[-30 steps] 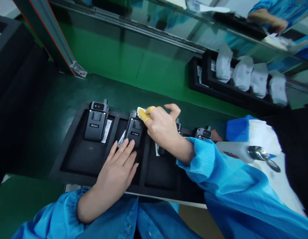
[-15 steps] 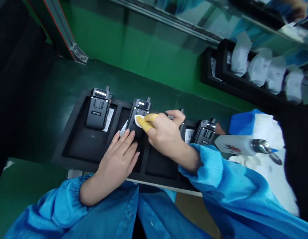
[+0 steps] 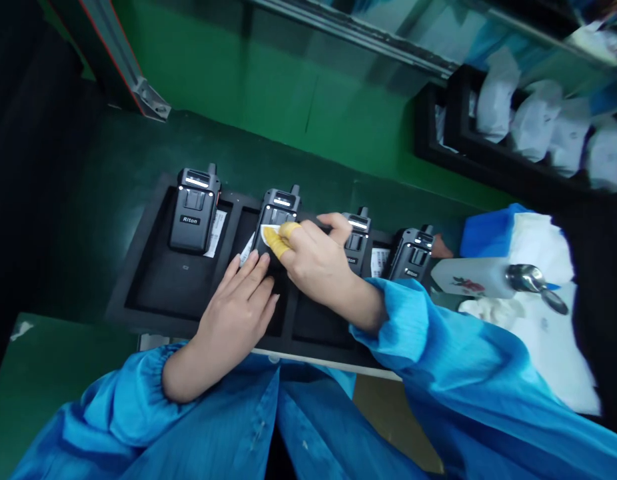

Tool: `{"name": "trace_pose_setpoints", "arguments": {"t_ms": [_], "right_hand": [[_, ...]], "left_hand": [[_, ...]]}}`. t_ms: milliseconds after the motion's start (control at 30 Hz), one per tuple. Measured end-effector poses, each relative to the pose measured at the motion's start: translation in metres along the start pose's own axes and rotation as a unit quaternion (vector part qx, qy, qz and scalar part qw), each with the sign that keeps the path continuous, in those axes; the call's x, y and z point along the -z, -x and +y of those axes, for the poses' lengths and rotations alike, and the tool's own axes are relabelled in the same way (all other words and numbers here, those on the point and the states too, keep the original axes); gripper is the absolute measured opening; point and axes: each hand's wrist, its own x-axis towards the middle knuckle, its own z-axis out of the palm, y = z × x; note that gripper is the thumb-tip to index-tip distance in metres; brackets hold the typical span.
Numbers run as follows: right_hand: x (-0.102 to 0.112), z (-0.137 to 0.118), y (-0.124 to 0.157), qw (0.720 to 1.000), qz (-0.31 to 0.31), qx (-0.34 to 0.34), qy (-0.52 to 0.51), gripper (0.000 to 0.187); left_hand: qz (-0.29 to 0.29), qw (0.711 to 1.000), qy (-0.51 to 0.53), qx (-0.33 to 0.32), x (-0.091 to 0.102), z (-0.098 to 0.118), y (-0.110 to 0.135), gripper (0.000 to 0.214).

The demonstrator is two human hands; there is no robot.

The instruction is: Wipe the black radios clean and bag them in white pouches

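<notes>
A black two-way radio (image 3: 278,208) lies back side up in a black foam tray (image 3: 121,301). My right hand (image 3: 318,260), with yellow finger cots on its fingers, presses a small folded white cloth (image 3: 267,235) against the radio's back. My left hand (image 3: 241,303) lies with outstretched fingers at the radio's lower end, the fingertips touching it. To the left sits another radio (image 3: 193,212) marked "Riton". A third radio (image 3: 358,243) shows partly behind my right hand, and a fourth radio (image 3: 412,257) rests at the tray's right end.
A white bottle (image 3: 471,277) with a flower print lies on its side at the right, beside a blue box (image 3: 488,230) and white cloths (image 3: 558,347). At the back right, black trays (image 3: 488,157) hold several white-wrapped items (image 3: 538,120). A metal post (image 3: 151,100) stands back left.
My right hand has shifted slightly left and down along the radio's back with the cloth, uncovering more of the third radio. My left hand stays in place. The view has tilted a little.
</notes>
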Motion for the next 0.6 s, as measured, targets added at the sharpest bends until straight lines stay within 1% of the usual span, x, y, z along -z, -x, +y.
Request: {"name": "trace_pose_setpoints", "arguments": {"t_ms": [100,200,233,300,367,433,533,600], "right_hand": [[-0.002,-0.004,-0.003,0.999,0.002,0.01,-0.032,0.031],[-0.001,0.004,0.01,0.999,0.013,0.026,-0.019,0.031],[-0.001,0.009,0.016,1.0,0.023,0.018,-0.002,0.032],[0.0,0.019,0.026,0.998,0.039,-0.021,0.034,0.034],[0.0,0.023,0.03,0.997,0.045,-0.052,0.047,0.035],[0.0,0.019,0.026,0.997,0.051,-0.046,0.038,0.033],[0.0,0.002,0.01,0.998,0.067,-0.009,0.021,0.031],[-0.001,-0.008,0.0,0.998,0.06,0.0,0.017,0.031]], "left_hand": [[0.003,1.0,-0.009,-0.006,0.0,0.0,-0.001,0.021],[0.006,1.0,-0.012,-0.01,0.001,0.0,-0.002,0.02],[0.007,1.0,-0.012,-0.01,0.001,0.0,-0.002,0.02],[0.006,1.0,-0.008,-0.008,0.001,0.0,-0.002,0.02],[0.004,1.0,-0.004,-0.008,0.001,0.0,-0.001,0.02],[0.003,1.0,-0.005,-0.011,0.001,0.0,-0.001,0.02],[0.006,1.0,-0.014,-0.014,0.0,0.0,-0.001,0.021],[0.008,1.0,-0.015,-0.015,0.0,0.0,-0.001,0.022]]}}
